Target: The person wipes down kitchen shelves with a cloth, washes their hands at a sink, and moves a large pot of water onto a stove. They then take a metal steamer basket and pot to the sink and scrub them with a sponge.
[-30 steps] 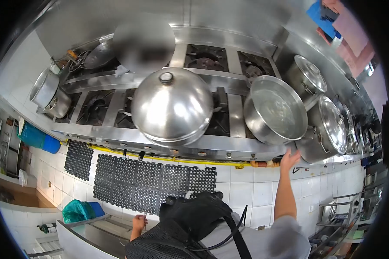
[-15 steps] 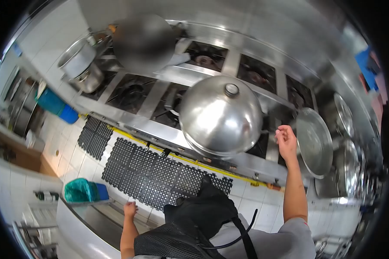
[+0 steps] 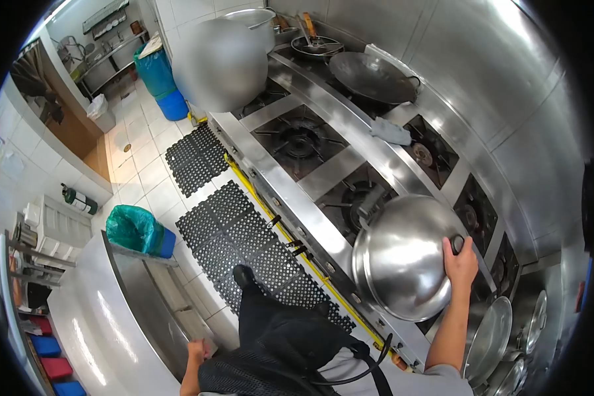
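Note:
A large domed steel lid (image 3: 402, 264) sits over a pan on the front part of the stove, the pan's handle showing at its upper left. My right hand (image 3: 461, 261) is closed around the black knob (image 3: 457, 244) on top of the dome. Low in the view, my left hand (image 3: 199, 350) hangs beside the steel counter, its fingers curled; what it holds, if anything, is too small to make out. A grey cloth (image 3: 391, 131) lies on the ledge between the front and back burners.
A dark wok (image 3: 372, 78) stands at the back of the stove (image 3: 340, 173). Wide pots (image 3: 492, 336) stand at the lower right. Black mats (image 3: 228, 231), a yellow pipe (image 3: 284, 231) and a green-lined bin (image 3: 135, 231) are at left.
The view has turned left along the stove. My right hand has gone from near the open pot to the lid's knob and closed on it. My left hand stays low.

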Available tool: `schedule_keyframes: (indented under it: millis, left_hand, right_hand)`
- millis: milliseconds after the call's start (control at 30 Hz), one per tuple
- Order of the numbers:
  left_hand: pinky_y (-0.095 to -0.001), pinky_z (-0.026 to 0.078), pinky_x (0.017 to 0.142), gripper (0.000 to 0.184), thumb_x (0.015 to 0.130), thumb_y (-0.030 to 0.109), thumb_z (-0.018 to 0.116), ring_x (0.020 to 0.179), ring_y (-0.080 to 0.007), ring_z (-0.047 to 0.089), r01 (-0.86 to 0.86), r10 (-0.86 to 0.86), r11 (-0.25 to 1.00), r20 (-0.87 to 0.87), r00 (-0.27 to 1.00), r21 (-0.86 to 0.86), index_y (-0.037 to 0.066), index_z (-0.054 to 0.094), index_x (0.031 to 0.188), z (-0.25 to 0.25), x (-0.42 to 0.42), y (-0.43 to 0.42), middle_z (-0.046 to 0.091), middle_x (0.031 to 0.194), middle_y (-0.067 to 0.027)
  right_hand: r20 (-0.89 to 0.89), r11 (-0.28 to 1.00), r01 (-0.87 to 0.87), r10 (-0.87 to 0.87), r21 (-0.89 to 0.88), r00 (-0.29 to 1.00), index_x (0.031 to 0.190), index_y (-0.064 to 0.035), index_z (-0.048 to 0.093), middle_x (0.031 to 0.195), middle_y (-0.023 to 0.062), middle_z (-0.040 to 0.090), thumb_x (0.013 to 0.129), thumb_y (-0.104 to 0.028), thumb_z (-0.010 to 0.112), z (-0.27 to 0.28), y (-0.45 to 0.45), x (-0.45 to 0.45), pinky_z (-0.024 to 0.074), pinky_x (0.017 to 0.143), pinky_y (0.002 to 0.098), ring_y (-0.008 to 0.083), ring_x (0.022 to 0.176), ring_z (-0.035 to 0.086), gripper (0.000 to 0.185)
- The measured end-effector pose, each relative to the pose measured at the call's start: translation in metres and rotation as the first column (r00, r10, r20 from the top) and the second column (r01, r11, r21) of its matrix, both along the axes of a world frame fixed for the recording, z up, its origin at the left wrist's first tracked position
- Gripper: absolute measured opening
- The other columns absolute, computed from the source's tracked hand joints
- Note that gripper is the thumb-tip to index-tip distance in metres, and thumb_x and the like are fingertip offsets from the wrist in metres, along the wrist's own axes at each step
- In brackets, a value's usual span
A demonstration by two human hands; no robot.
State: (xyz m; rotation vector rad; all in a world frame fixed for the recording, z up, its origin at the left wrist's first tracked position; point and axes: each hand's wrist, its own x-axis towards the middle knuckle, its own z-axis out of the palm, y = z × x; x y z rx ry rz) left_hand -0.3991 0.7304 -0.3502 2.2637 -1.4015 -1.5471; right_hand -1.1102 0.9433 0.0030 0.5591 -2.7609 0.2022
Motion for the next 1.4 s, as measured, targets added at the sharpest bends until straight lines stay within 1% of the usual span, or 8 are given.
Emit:
schedule_keyframes:
  millis: [100,200,300,500,667,900,1067,1400]
  left_hand:
    - [-0.0430,0.050,0.051,0.022,0.086,0.020,0.063,0.061,-0.0275,0.065,0.949,-0.884,0.313,0.377,0.276,0.040,-0.001,0.067,0.092,-0.094,0.038,-0.041,0.068,0.079,-0.0169]
    - [-0.0487,0.051,0.058,0.027,0.084,0.029,0.062,0.066,-0.0323,0.067,0.974,-0.961,0.044,0.276,-0.020,0.222,0.005,0.072,0.093,-0.122,0.004,-0.129,0.071,0.084,-0.0147]
    - [-0.0325,0.048,0.052,0.015,0.091,0.018,0.061,0.057,-0.0188,0.059,0.154,-0.153,0.988,-0.223,0.963,-0.014,0.004,0.064,0.090,-0.129,-0.030,-0.253,0.063,0.072,-0.0076]
    - [-0.0247,0.046,0.051,0.016,0.096,0.019,0.058,0.058,-0.0124,0.058,-0.095,-0.040,0.959,-0.460,0.887,-0.266,0.004,0.059,0.094,0.022,-0.110,-0.404,0.063,0.074,-0.0045]
    - [-0.0256,0.042,0.045,0.015,0.095,0.016,0.058,0.053,-0.0124,0.056,-0.151,0.034,0.964,-0.464,0.885,-0.217,0.001,0.060,0.091,-0.031,-0.085,-0.390,0.063,0.069,-0.0062]
    - [-0.0350,0.047,0.048,0.015,0.089,0.011,0.061,0.056,-0.0224,0.060,-0.035,0.025,0.997,-0.144,0.989,-0.067,-0.004,0.061,0.087,-0.034,-0.035,-0.262,0.061,0.065,-0.0104]
    - [-0.0356,0.043,0.044,0.026,0.089,0.015,0.060,0.048,-0.0235,0.056,-0.200,0.308,0.866,0.172,0.936,-0.459,-0.005,0.061,0.073,-0.029,-0.020,-0.184,0.057,0.054,-0.0122]
    - [-0.0351,0.041,0.042,0.029,0.091,0.017,0.057,0.045,-0.0227,0.054,-0.319,0.379,0.904,0.189,0.906,-0.283,-0.004,0.060,0.071,0.000,-0.022,-0.149,0.057,0.054,-0.0122]
  right_hand:
    - [-0.033,0.993,0.085,-0.088,-0.088,0.996,0.099,0.0001,0.059,0.087,0.0283,0.065,0.083,-0.044,0.068,-0.002,-0.012,0.003,0.0479,0.073,0.0515,0.0480,0.085,0.062,0.047]
    - [-0.045,0.983,0.143,-0.149,-0.113,0.988,0.101,0.0001,0.064,0.088,0.0287,0.065,0.083,-0.043,0.069,0.007,-0.016,0.007,0.0488,0.075,0.0492,0.0458,0.087,0.064,0.047]
    - [-0.084,0.968,0.233,-0.241,-0.094,0.967,0.103,-0.0007,0.068,0.098,0.0256,0.068,0.079,-0.044,0.072,0.045,-0.022,0.012,0.0503,0.084,0.0467,0.0413,0.097,0.066,0.050]
    - [-0.284,0.979,0.194,-0.204,-0.062,0.937,0.099,0.0062,0.065,0.084,0.0274,0.065,0.084,-0.045,0.069,0.163,-0.085,0.041,0.0485,0.072,0.0421,0.0389,0.077,0.064,0.054]
    - [-0.297,0.969,-0.088,0.016,-0.230,0.955,0.098,0.0042,0.066,0.076,0.0221,0.063,0.081,-0.043,0.071,0.188,-0.226,0.051,0.0478,0.068,0.0379,0.0278,0.068,0.060,0.051]
    - [-0.079,0.948,-0.278,0.268,-0.156,0.960,0.093,-0.0002,0.069,0.083,0.0231,0.069,0.075,-0.053,0.067,0.114,-0.411,0.007,0.0520,0.073,0.0460,0.0407,0.082,0.067,0.056]
    - [0.092,0.914,-0.387,0.399,-0.122,0.912,0.095,0.0005,0.069,0.091,0.0261,0.069,0.074,-0.054,0.068,0.036,-0.505,-0.028,0.0531,0.082,0.0473,0.0420,0.091,0.067,0.059]
    - [0.272,0.933,-0.344,0.360,-0.105,0.893,0.111,0.0044,0.060,0.102,0.0253,0.068,0.080,-0.049,0.066,-0.064,-0.574,-0.048,0.0512,0.086,0.0479,0.0410,0.100,0.065,0.063]
